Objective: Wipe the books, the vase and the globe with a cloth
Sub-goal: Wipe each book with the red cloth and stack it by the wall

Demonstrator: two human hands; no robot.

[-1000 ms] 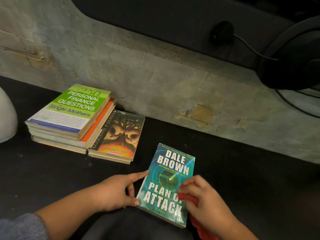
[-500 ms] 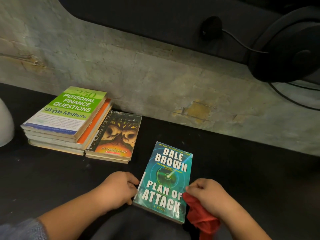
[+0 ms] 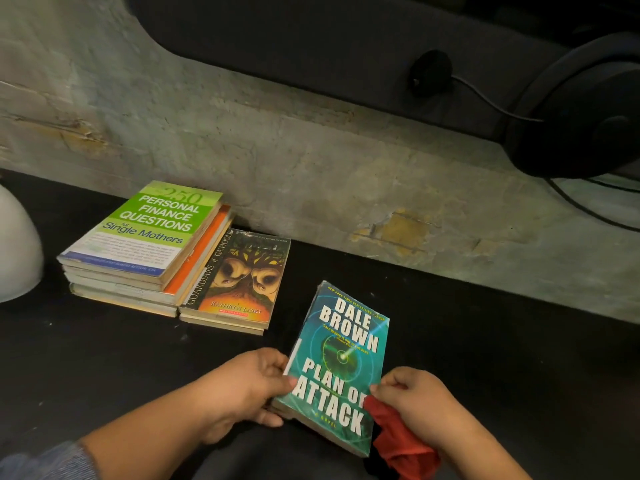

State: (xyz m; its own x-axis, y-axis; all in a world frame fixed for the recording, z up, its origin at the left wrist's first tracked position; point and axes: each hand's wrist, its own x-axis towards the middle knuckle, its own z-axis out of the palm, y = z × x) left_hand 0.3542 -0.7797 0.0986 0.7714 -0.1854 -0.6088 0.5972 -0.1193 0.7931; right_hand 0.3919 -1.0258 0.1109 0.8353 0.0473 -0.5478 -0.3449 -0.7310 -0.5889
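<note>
Where the frame is cut off at the far left, a white rounded object (image 3: 15,247) is seen standing on the black bench (image 3: 502,375). Only part of it is shown, and what it is cannot be told. Just to its right, a stack of books (image 3: 131,282) is laid flat close to the rough wall (image 3: 311,161). The stack is topped by a green book (image 3: 152,226) on personal finance, and an orange cover is shown beneath it. An owl book (image 3: 242,282) is laid face up on the bench, touching the right side of the stack.

In the lower middle of the frame the left hand (image 3: 242,389) is reached in from a grey sleeve (image 3: 41,462). Its grip is closed on the left edge of a teal book (image 3: 346,358), with the thumb laid on the cover and the fingers curled beneath the near corner. The teal book is held face up in the lower centre, apart from the owl book. Whether it rests on the bench or is lifted cannot be told.

At the book's right edge the right hand (image 3: 422,403) is placed. Its grip is clenched round a red cloth (image 3: 398,445), which is bunched, hangs below the fingers and touches the book's lower right corner.

In the upper right of the frame black headphones (image 3: 581,109) are seen against the wall, and a thin cable (image 3: 485,98) is run between them and a round black fitting (image 3: 431,72).
</note>
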